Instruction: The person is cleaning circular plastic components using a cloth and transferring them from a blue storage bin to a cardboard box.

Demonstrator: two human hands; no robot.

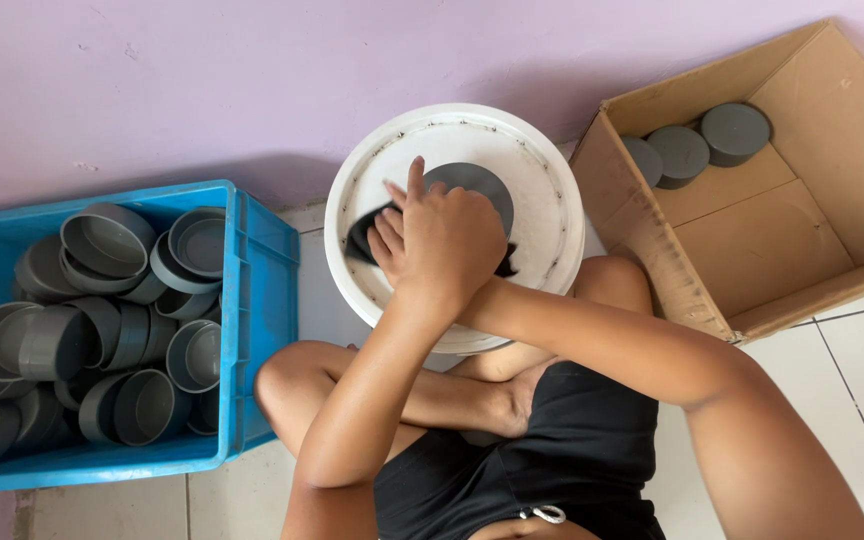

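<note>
A round grey plastic cap (479, 185) lies on the upturned white bucket (552, 205) that stands between my crossed legs. A black cloth-like sheet (360, 243) covers part of the cap and sticks out on both sides of my hands. My left hand (420, 255) and my right hand (472, 232) are stacked together on the sheet and press it down on the cap. Fingers spread to the left over the sheet, and one finger points up. Which hand lies on top is unclear.
A blue plastic crate (257, 300) on the left holds several grey caps (102, 240), piled loosely. An open cardboard box (752, 250) on the right has three grey caps (682, 150) in its far corner. A lilac wall runs behind, and white floor tiles lie below.
</note>
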